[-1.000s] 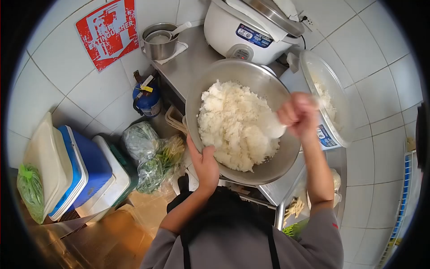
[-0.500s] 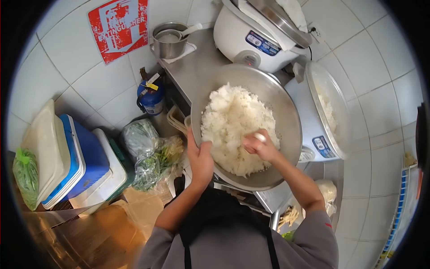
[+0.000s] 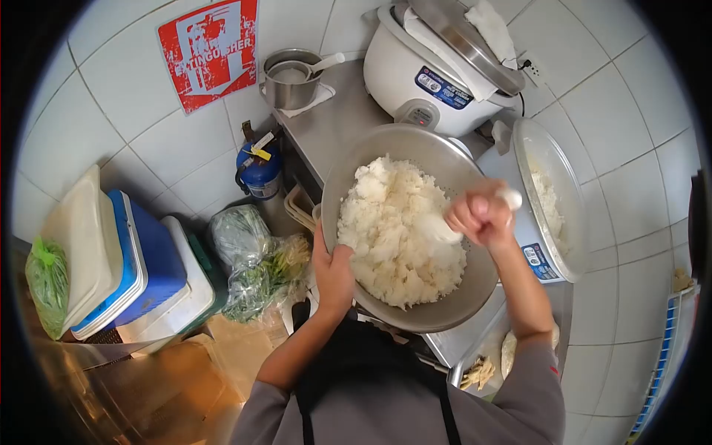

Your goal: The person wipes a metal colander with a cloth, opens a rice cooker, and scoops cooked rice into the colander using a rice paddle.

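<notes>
A wide metal bowl (image 3: 452,159) sits in front of me, holding a big mound of cooked white rice (image 3: 393,237). My left hand (image 3: 331,278) is closed on the bowl's left rim, thumb on the near side. Over the right part of the bowl, my right hand (image 3: 483,213) is wrapped round a white rice paddle (image 3: 441,228). The paddle's handle end pokes out above the fist. Its blurred blade is at the right side of the rice; whether it touches the rice I cannot tell.
A white rice cooker (image 3: 415,70) with its lid tilted stands behind the bowl. To the right, a second cooker (image 3: 512,163) holds rice. A metal pot (image 3: 288,93) sits at the counter's back left. Bagged greens (image 3: 248,259), cool boxes (image 3: 152,252) and a blue extinguisher (image 3: 259,167) are left.
My right hand has risen from the rice toward the bowl's right rim, bringing the rice paddle's blade into view. My left hand stays on the rim. The whole view has shifted slightly.
</notes>
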The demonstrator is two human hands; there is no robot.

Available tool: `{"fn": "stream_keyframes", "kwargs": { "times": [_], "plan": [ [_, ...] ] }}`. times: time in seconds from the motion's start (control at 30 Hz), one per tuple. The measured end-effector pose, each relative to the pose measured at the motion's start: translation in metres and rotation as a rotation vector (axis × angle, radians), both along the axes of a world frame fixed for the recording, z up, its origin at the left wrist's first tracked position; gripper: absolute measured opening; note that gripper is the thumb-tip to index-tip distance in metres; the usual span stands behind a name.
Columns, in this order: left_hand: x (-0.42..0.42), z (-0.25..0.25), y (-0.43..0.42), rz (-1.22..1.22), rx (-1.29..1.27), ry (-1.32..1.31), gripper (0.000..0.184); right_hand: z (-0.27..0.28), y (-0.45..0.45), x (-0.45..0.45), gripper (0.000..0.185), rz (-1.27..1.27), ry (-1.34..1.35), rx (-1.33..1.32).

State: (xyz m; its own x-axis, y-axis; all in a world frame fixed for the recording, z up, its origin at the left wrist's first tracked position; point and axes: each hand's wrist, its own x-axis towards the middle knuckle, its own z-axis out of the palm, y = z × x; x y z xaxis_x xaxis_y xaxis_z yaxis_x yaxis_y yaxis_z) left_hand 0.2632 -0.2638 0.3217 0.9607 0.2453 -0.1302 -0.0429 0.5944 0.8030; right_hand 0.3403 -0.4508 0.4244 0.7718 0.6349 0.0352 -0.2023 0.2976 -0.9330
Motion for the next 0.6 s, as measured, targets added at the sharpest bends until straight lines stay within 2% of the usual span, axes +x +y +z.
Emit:
{"fn": "stream_keyframes", "kwargs": {
  "times": [0.03, 0.1, 0.2, 0.3, 0.37, 0.43, 0.47, 0.57, 0.6],
  "plan": [
    [0.002, 0.001, 0.0, -0.008, 0.008, -0.001, 0.056, -0.001, 0.014, 0.005, 0.028, 0.048, -0.026, 0.124],
    [0.0, 0.004, 0.003, -0.035, 0.033, 0.004, 0.056, -0.072, 0.038, 0.005, 0.024, -0.238, 0.097, -0.232],
    [0.001, 0.011, 0.003, -0.011, 0.022, -0.013, 0.061, -0.059, 0.045, 0.001, 0.02, -0.234, -0.068, -0.326],
    [0.001, 0.003, 0.001, -0.028, -0.049, -0.013, 0.057, 0.005, 0.046, 0.006, 0.016, -0.12, -0.33, -0.504],
    [-0.001, 0.005, 0.002, -0.048, -0.035, 0.001, 0.057, -0.011, 0.037, 0.018, 0.017, -0.228, -0.248, -0.35],
    [-0.003, 0.005, 0.004, -0.048, 0.009, 0.001, 0.058, -0.051, 0.037, 0.028, 0.017, -0.264, -0.172, -0.249],
    [-0.003, 0.003, 0.003, -0.039, 0.043, -0.006, 0.059, -0.065, 0.029, 0.024, 0.019, -0.177, -0.141, -0.416],
    [-0.001, 0.001, 0.003, -0.034, 0.036, -0.017, 0.06, -0.037, 0.015, 0.012, 0.015, -0.45, -0.078, -0.58],
    [0.0, 0.001, 0.003, -0.045, 0.023, -0.025, 0.06, -0.004, 0.014, 0.009, 0.014, -0.34, -0.159, -0.593]
  ]
}}
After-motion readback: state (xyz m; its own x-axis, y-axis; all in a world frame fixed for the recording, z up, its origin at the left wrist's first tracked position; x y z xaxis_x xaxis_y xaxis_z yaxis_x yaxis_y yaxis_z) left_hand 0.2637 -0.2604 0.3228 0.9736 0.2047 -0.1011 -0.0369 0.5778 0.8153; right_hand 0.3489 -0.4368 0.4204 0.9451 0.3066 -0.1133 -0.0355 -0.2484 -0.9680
